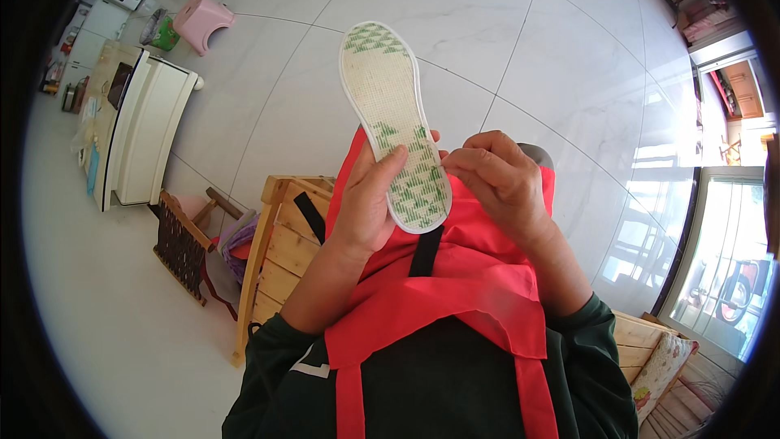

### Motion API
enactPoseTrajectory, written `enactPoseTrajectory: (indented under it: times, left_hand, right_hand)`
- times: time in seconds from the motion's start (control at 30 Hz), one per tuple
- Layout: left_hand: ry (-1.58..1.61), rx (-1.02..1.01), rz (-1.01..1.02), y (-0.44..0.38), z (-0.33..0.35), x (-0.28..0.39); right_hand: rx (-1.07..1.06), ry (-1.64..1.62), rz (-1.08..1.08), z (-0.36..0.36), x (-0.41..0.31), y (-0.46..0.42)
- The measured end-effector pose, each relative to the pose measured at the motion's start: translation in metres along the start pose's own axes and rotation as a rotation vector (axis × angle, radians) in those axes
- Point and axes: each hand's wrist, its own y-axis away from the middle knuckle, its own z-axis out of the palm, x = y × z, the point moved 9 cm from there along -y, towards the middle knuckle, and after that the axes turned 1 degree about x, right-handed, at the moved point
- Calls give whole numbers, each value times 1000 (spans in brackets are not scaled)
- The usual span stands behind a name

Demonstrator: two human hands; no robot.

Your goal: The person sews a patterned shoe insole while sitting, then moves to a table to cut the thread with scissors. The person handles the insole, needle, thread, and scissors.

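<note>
A white-edged shoe insole point(390, 97) is held up above my lap, its cream woven face bearing green zigzag stitching at the toe and heel. My left hand point(365, 204) grips it from the left, thumb on top and fingers behind. At the insole's right edge, the thumb and forefinger of my right hand point(496, 180) come together in a pinch. Anything between those fingertips is too small to make out. Beneath both hands spreads a red apron point(475, 250) with a black strap point(426, 251).
A wooden slatted bench point(289, 238) extends on both sides of me. Left of it stand a small woven-seat chair point(183, 244) and a cream cabinet point(143, 134). Farther off are a pink plastic stool point(201, 19) and a green bin point(163, 33). A glass door point(716, 262) is at right.
</note>
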Motion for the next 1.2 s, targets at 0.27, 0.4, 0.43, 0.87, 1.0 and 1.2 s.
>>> enactPoseTrajectory:
  times: [0.27,0.4,0.43,0.87,1.0,1.2]
  left_hand:
    - [-135,0,37,-2,-5,-6]
    - [-323,35,124,-2,-4,-6]
    - [-333,51,140,-1,-2,-7]
    - [-373,-23,198,4,9,-10]
    - [-147,7,44,1,8,-21]
    - [158,28,-76,-1,9,-34]
  right_hand:
    - [30,112,-85,9,-11,3]
    - [76,164,-61,21,-12,9]
    - [101,159,-49,21,-12,10]
    - [16,303,-34,33,-13,10]
    - [33,372,-72,34,-13,11]
    - [34,447,-82,32,-9,12]
